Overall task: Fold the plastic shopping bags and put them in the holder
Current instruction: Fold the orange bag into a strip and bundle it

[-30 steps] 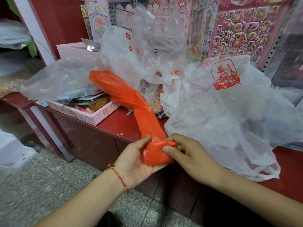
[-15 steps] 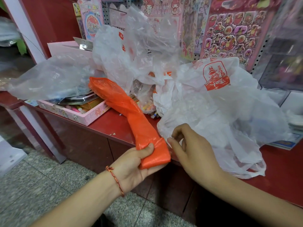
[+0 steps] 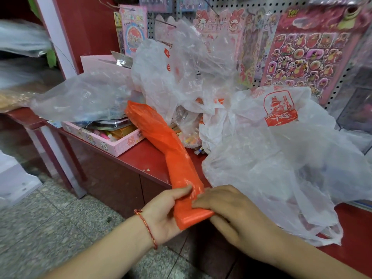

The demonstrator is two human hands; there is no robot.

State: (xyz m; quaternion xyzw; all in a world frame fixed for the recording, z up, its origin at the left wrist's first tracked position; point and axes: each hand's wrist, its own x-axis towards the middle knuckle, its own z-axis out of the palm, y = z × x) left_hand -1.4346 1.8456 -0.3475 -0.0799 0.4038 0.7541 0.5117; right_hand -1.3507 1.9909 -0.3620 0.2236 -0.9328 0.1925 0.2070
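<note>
Orange bag (image 3: 177,164), a strip trailing off the table (image 3: 149,158) at centre frame; our left hand (image 3: 161,214) grips and right hand (image 3: 231,214) pinches its folded end, lower centre. We judge folding underway; next, another tight turn.

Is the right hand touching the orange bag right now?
Touching. The head view shows the right hand with its fingers on the folded end of the orange bag, which the left hand holds.
</note>
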